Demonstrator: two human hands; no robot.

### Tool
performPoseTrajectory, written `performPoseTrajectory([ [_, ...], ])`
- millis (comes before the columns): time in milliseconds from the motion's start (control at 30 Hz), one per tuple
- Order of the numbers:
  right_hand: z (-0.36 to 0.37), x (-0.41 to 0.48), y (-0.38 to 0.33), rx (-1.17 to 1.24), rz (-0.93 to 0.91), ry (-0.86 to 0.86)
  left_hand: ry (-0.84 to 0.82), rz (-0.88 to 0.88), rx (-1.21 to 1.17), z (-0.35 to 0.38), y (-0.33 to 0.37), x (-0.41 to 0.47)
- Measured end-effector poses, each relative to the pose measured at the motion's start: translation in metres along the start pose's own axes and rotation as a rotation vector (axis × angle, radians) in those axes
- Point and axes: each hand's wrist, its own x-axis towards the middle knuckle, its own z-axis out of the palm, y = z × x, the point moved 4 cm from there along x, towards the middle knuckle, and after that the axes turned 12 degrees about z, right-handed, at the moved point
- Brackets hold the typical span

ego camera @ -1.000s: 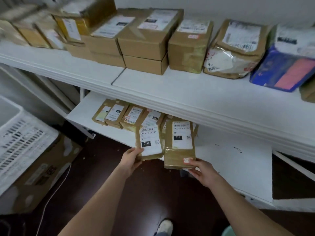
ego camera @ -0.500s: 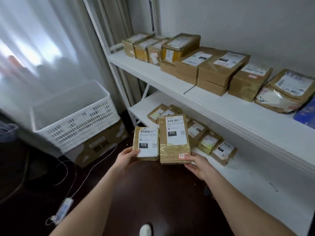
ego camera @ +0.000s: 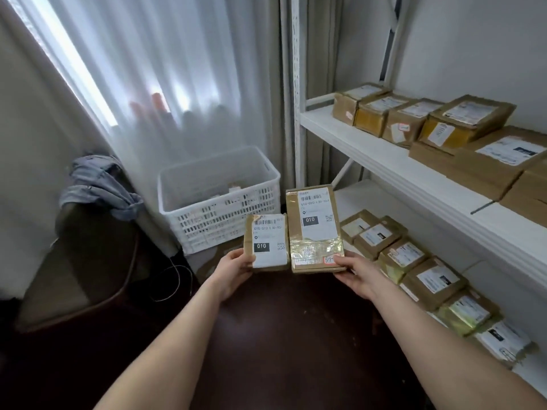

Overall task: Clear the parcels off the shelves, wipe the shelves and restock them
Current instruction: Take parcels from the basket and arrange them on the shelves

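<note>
A sheer white curtain (ego camera: 165, 84) fills the upper left of the frame, lit from behind. Below it, near centre, sits a white slotted plastic crate (ego camera: 220, 218). At left, a brown chair (ego camera: 88, 261) carries a crumpled blue garment (ego camera: 100, 184), perhaps denim. A thin cable (ego camera: 191, 281) loops on the dark floor (ego camera: 281, 327) beside it.
</note>
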Motion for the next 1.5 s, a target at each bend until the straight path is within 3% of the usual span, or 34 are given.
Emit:
performPoseTrajectory([
  [367,0.152,0.075,-0.028,-0.062,0.037,-0.047,0.106,0.002,-0.008,-0.122,0.038,0.081],
  [1033,0.342,0.338,-0.196,-0.272,0.143,-0.12,0.356,-0.029,-0.001,-0.207,0.105,0.356],
  [1500,0.497,0.523,-0.21,-0.386,0.24,-0.041,0.456,-0.191,-0.019,-0.329,0.096,0.529],
])
